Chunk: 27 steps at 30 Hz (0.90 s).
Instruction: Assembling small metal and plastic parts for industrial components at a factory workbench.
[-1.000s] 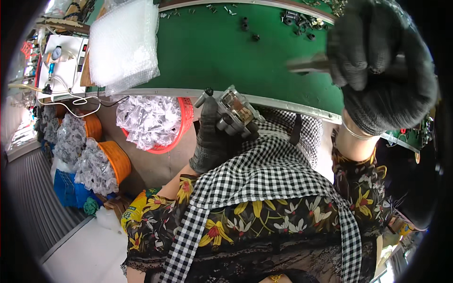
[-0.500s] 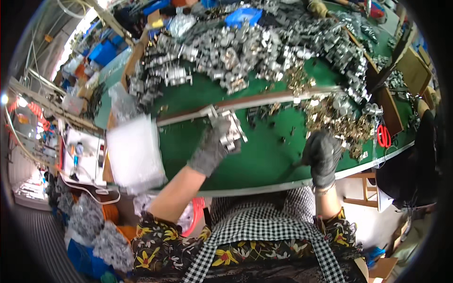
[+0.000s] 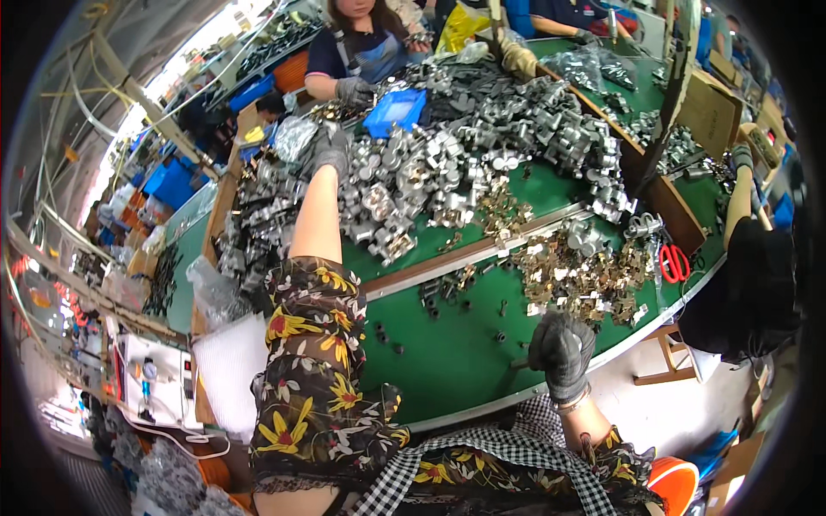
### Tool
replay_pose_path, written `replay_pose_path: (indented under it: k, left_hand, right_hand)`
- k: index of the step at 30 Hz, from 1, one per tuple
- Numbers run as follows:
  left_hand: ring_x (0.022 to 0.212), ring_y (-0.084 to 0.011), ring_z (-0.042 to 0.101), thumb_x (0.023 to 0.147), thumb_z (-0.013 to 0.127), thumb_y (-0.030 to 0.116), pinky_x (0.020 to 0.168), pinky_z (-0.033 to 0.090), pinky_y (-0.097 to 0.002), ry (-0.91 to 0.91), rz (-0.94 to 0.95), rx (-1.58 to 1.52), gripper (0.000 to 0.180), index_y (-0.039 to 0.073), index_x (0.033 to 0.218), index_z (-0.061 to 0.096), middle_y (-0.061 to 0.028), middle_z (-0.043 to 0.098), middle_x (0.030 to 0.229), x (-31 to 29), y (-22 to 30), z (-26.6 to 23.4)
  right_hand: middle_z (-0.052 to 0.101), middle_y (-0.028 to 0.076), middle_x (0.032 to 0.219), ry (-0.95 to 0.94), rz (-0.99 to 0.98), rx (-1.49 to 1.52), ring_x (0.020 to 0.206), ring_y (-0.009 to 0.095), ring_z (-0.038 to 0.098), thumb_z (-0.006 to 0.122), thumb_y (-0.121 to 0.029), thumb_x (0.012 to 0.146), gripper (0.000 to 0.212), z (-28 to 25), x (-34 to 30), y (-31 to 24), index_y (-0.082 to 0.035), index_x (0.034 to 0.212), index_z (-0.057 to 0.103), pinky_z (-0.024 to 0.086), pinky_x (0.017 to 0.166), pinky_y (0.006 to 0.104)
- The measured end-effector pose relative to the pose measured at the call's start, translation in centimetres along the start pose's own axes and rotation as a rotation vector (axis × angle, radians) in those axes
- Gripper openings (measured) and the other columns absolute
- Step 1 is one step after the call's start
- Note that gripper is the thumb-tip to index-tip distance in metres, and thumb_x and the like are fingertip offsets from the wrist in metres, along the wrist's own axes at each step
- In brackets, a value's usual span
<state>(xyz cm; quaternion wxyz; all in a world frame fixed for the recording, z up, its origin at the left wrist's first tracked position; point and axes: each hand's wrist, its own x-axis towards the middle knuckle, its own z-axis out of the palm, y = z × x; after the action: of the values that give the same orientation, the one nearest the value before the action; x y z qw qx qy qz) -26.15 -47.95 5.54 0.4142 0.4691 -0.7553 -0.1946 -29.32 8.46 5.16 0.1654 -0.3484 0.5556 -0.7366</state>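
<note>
My left hand, in a grey glove, is stretched far out over the left back of a large heap of silver metal castings. Its fingers point away from me, and I cannot make out whether anything is in them. Above the near right of the green worktable, my right hand is gloved and closed. A short, thin dark rod sticks out of its left side. Just beyond that hand lies a spread of small brass-coloured metal clips. Several small black fittings are scattered on the green surface.
A blue tray sits on the heap, with a co-worker's gloved hand beside it. A wooden-edged strip crosses the table. Red-handled scissors lie at the right edge. White foam sheets are at left; another person's arm is at right.
My left hand has swung forward from the near table to the far heap; the metal casting it held is no longer visible in it. My right hand stays closed over the near right side.
</note>
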Motion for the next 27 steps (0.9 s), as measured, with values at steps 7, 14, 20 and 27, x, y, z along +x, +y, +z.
replay_pose_path:
  k: [7, 14, 20, 27]
  left_hand:
    - [0.127, -0.0293, 0.043, 0.094, 0.03, 0.051, 0.105, 0.033, -0.0354, -0.554, -0.145, 0.163, 0.06, 0.009, 0.134, 0.046, -0.0149, 0.045, 0.139, -3.8, 5.4, 3.8]
    - [0.095, -0.035, 0.06, 0.084, 0.053, 0.033, 0.083, 0.047, -0.046, 0.19, 0.388, 0.293, 0.034, 0.007, 0.103, 0.063, -0.0149, 0.063, 0.106, -7.9, 10.4, 3.3]
    - [0.104, -0.0293, 0.057, 0.077, 0.069, 0.032, 0.089, 0.046, -0.0389, -0.383, 0.808, 0.367, 0.045, 0.003, 0.111, 0.059, -0.0181, 0.058, 0.112, -15.7, 21.3, 12.7]
    - [0.131, -0.0384, 0.035, 0.071, 0.078, 0.037, 0.109, 0.03, -0.0434, -0.64, 0.327, 0.426, 0.093, 0.006, 0.141, 0.024, -0.0178, 0.031, 0.146, -20.3, 23.5, 24.4]
  right_hand:
    - [0.046, 0.006, 0.049, 0.168, -0.083, -0.096, 0.041, 0.016, 0.041, 0.049, -0.047, 0.088, 0.055, -1.5, -1.6, 2.3, -0.003, 0.055, 0.05, 0.031, 0.042, 0.0284]
    - [0.057, 0.01, 0.069, -0.079, 0.067, -0.025, 0.061, 0.025, 0.056, 0.058, -0.022, 0.078, 0.021, -2.3, -1.3, 0.6, -0.004, 0.069, 0.057, 0.044, 0.059, 0.0334]
    - [0.057, 0.011, 0.068, -0.137, 0.013, 0.021, 0.063, 0.027, 0.057, 0.057, -0.016, 0.077, 0.014, -2.7, -0.9, 0.0, -0.004, 0.069, 0.057, 0.045, 0.059, 0.0345]
    - [0.061, 0.011, 0.077, -0.088, -0.093, -0.03, 0.072, 0.025, 0.061, 0.062, -0.01, 0.076, 0.008, -3.2, -2.5, 0.3, -0.003, 0.079, 0.059, 0.048, 0.064, 0.0338]
